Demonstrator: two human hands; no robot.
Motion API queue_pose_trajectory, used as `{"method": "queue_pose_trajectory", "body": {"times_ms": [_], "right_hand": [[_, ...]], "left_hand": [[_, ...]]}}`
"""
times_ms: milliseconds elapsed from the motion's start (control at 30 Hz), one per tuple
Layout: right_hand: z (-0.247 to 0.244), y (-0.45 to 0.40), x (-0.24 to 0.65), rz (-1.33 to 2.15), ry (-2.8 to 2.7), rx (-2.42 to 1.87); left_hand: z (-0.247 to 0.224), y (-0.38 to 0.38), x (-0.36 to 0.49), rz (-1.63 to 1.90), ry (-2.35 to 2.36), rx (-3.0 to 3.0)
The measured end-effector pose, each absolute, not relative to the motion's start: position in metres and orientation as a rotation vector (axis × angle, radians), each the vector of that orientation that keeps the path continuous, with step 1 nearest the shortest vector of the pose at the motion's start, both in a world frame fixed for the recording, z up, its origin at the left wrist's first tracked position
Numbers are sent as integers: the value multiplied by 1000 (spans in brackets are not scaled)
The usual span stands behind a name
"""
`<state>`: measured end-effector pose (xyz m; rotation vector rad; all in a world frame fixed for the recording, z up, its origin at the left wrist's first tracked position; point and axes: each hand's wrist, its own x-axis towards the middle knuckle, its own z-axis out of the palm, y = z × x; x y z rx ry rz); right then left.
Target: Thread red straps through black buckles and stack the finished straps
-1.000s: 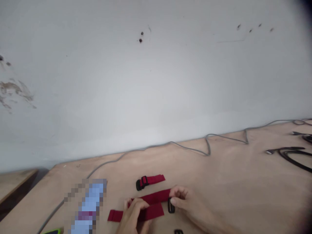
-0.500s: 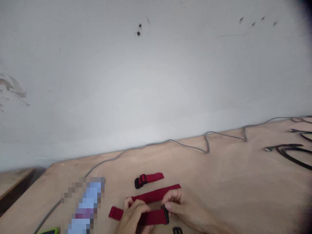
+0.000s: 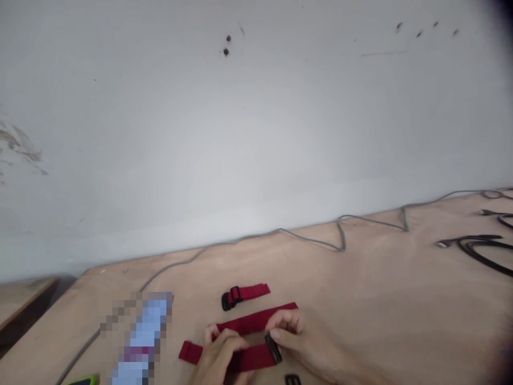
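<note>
A red strap (image 3: 256, 358) lies across the lower middle, with a black buckle (image 3: 273, 349) at its right end. My left hand (image 3: 224, 353) is closed on this strap, its fingers curled over the middle. Thumb and fingers of my right hand (image 3: 290, 334) pinch the black buckle at its upper edge. Just behind both hands lies a second red strap (image 3: 258, 318). Farther back is a short red strap (image 3: 254, 291) threaded through black buckles (image 3: 231, 298). Another black buckle (image 3: 293, 379) sits at the bottom edge, below my right hand.
A grey cable (image 3: 280, 230) runs along the wall side of the wooden table (image 3: 360, 299). Black cables (image 3: 481, 256) lie coiled at the right. A pixelated blue item (image 3: 148, 326) is at the left, and a green-edged object (image 3: 82, 380) shows at the bottom left.
The black buckle in my right hand has tilted slightly, its lower end shifting right. My left hand stays nearly still on the strap. The view has shifted slightly.
</note>
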<state>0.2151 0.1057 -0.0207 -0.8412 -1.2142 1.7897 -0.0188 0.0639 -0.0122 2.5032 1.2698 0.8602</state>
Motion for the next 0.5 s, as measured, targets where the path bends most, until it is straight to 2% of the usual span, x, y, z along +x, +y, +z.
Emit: {"method": "queue_pose_trajectory", "body": {"times_ms": [500], "right_hand": [[-19,101,206,1662,-1387,-987]], "left_hand": [[-16,65,-15,978,1258,2593]]}}
